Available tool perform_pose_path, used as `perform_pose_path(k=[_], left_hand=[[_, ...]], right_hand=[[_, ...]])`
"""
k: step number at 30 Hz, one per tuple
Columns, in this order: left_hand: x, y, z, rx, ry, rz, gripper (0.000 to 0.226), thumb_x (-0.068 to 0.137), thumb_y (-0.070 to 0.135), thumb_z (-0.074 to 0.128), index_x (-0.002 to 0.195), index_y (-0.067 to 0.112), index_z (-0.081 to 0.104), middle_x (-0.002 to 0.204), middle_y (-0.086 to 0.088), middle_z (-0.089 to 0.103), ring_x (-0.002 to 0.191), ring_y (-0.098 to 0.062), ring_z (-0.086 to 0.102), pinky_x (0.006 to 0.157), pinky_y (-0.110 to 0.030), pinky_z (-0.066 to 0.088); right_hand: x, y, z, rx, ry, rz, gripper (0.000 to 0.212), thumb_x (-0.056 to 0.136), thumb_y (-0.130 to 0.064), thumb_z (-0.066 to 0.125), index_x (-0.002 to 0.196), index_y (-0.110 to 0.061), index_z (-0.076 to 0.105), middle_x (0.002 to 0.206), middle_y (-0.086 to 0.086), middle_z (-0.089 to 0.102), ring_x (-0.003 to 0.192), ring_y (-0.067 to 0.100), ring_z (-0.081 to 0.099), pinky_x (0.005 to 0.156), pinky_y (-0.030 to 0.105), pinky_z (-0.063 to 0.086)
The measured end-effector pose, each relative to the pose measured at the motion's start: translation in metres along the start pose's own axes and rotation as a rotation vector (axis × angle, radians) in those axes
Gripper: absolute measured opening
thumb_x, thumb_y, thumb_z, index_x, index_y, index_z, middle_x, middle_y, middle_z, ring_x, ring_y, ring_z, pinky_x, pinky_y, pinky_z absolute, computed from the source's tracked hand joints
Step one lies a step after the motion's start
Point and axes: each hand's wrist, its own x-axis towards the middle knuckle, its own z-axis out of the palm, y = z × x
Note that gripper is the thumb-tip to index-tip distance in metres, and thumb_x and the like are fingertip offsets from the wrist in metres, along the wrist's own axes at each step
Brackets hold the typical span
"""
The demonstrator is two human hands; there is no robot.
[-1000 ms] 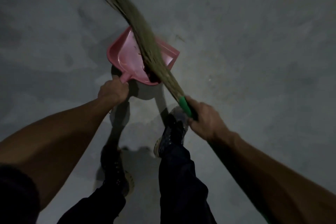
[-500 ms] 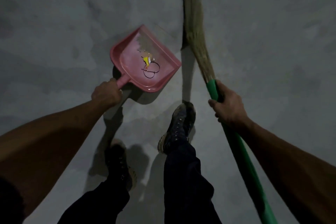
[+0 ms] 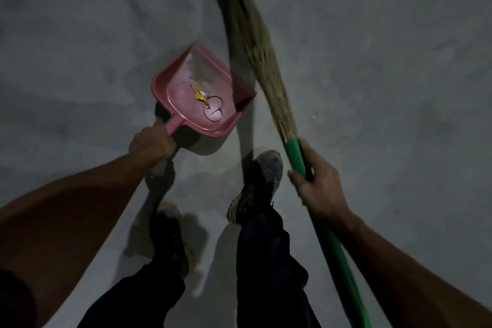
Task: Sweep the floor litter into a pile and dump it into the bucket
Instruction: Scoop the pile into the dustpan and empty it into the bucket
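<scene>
Grey concrete floor, pink dustpan holding litter

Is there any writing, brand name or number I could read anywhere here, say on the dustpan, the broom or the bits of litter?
None can be read.
Pink dustpan: no lettering shows.
Green broom handle: plain.
Yellow scrap in the dustpan: too small and blurred to tell whether it bears print.

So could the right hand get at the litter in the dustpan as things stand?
Probably not at once: the right hand grips the broom, beside the dustpan. The litter lies uncovered, so nothing else blocks it.
</scene>
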Motion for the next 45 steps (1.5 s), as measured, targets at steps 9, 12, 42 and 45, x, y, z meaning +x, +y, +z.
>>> perform_pose_path(k=[9,12,42,45], left_hand=[[0.006,-0.02,-0.005,0.019,-0.011,0.023,0.026,0.095,0.024,0.056,0.111,0.005,0.046,0.094,-0.013,0.051,0.078,-0.025,0.051,0.068,-0.036,0.038],[0.007,-0.016,-0.005,-0.007,0.006,0.011,0.028,0.094,0.023,0.058,0.115,0.005,0.048,0.098,-0.014,0.054,0.082,-0.028,0.053,0.07,-0.037,0.04],[0.002,-0.111,0.009,-0.023,0.008,0.006,0.033,0.096,0.028,0.056,0.119,0.005,0.05,0.092,-0.012,0.051,0.079,-0.027,0.052,0.068,-0.036,0.039],[-0.001,-0.128,0.008,-0.024,-0.018,0.037,0.034,0.096,0.028,0.055,0.117,0.002,0.049,0.095,-0.015,0.053,0.08,-0.028,0.053,0.068,-0.036,0.04]], right_hand=[[0.051,-0.038,0.023,-0.233,-0.24,0.006,0.075,0.088,-0.012,0.059,0.154,-0.027,0.026,0.127,0.013,0.057,0.086,0.027,0.062,0.076,0.035,0.055],[0.017,-0.026,0.043,-0.313,-0.327,-0.096,0.074,0.088,-0.026,0.061,0.154,-0.031,0.026,0.133,0.011,0.053,0.109,0.031,0.059,0.088,0.034,0.047],[-0.049,-0.024,0.054,-0.129,-0.043,-0.031,0.076,0.087,-0.022,0.066,0.152,-0.036,0.029,0.122,0.01,0.063,0.087,0.034,0.066,0.076,0.05,0.058],[-0.015,-0.048,0.047,-0.055,-0.01,0.013,0.071,0.09,-0.015,0.062,0.151,-0.033,0.031,0.122,0.005,0.059,0.081,0.026,0.065,0.073,0.045,0.06]])
